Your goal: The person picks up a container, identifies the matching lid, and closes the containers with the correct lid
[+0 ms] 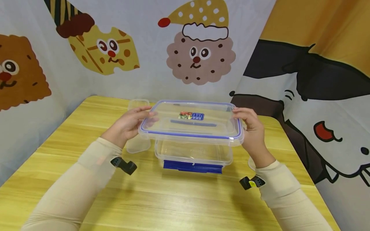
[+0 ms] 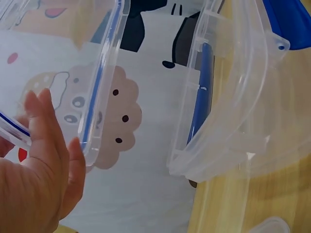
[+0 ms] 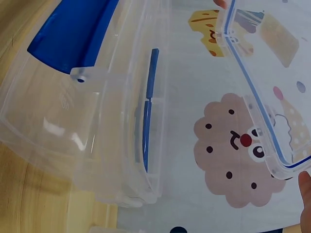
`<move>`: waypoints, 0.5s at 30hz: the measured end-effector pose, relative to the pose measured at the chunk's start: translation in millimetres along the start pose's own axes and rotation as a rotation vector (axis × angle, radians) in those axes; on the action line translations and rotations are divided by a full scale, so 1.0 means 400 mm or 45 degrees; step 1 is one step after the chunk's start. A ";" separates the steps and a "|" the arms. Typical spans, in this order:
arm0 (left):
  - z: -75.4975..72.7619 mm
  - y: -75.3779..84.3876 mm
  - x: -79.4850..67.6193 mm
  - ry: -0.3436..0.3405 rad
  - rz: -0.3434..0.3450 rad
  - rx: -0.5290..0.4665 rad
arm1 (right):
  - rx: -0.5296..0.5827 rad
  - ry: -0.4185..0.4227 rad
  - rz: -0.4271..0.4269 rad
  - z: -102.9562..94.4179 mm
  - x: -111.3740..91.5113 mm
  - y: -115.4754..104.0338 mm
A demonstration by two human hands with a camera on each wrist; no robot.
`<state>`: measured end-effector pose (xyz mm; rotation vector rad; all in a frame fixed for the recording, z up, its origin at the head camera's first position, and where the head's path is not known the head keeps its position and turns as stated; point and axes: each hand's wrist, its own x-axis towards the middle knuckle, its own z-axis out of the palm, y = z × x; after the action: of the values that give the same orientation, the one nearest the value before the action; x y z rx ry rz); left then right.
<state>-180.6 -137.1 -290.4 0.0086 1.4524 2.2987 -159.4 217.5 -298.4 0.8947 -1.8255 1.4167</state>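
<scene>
A clear plastic lid [image 1: 202,130] with a blue seal around its edge and a printed label is held above the table by both hands. My left hand [image 1: 130,125] grips its left short side, thumb and fingers at the rim. On the opposite short side, my right hand [image 1: 251,128] holds the right end with fingers over the top edge. Below and behind the lid stands a clear food container [image 1: 190,152], a blue latch [image 1: 192,166] hanging down its front. Both wrist views show a gap between lid and container, whose far side carries another blue latch [image 2: 200,107].
Clear plastic pieces lie left of the container, one small clear lid [image 1: 138,146] near my left hand. Another clear rounded edge [image 1: 251,163] peeks out beside my right wrist. Cartoon-printed cloth [image 1: 156,86] hangs behind the wooden table [image 1: 179,205].
</scene>
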 end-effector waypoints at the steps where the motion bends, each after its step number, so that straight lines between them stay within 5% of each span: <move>1: 0.000 0.001 0.000 -0.003 0.005 -0.037 | -0.016 0.002 0.003 0.001 0.000 0.000; 7: 0.001 0.002 -0.007 -0.001 0.038 -0.145 | -0.209 -0.021 0.117 0.001 -0.002 -0.002; 15: -0.004 -0.009 -0.008 -0.002 0.068 -0.143 | -0.349 -0.031 0.521 -0.010 -0.011 0.007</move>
<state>-176.9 -138.2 -293.7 0.0163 1.3352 2.4200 -158.9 222.2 -302.5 0.4161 -2.2445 1.3426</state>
